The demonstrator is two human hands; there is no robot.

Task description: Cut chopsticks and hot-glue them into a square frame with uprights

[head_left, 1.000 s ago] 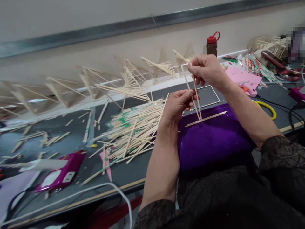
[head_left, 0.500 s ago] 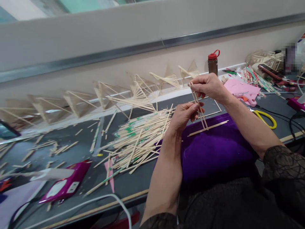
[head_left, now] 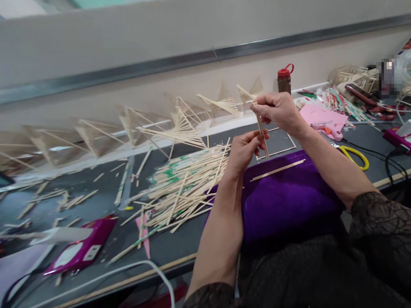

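Two thin wooden sticks (head_left: 266, 149), like chopsticks, stand nearly upright and close together between my hands. My right hand (head_left: 278, 110) pinches their upper ends. Lower down, my left hand (head_left: 245, 150) has its thumb and fingers closed around them. Beneath, more sticks (head_left: 278, 170) lie on a purple cloth (head_left: 289, 196) over my lap and the table edge. A square stick frame (head_left: 280, 151) rests on the dark table behind my hands. Left of my left hand spreads a big pile of loose sticks (head_left: 189, 184), some with green-printed wrapping.
Fan-like stick structures (head_left: 186, 132) line the wall. A red-capped bottle (head_left: 284, 80) stands behind my right hand. To the right lie pink paper (head_left: 323, 117), a pink glue gun (head_left: 334, 133) and yellow-handled scissors (head_left: 355, 156). A magenta box (head_left: 86, 244) with cables sits at left.
The two sticks in my hands were slightly spread and reached down to the cloth. Now they are drawn together and raised off the sticks lying there. My right hand has moved up a little.
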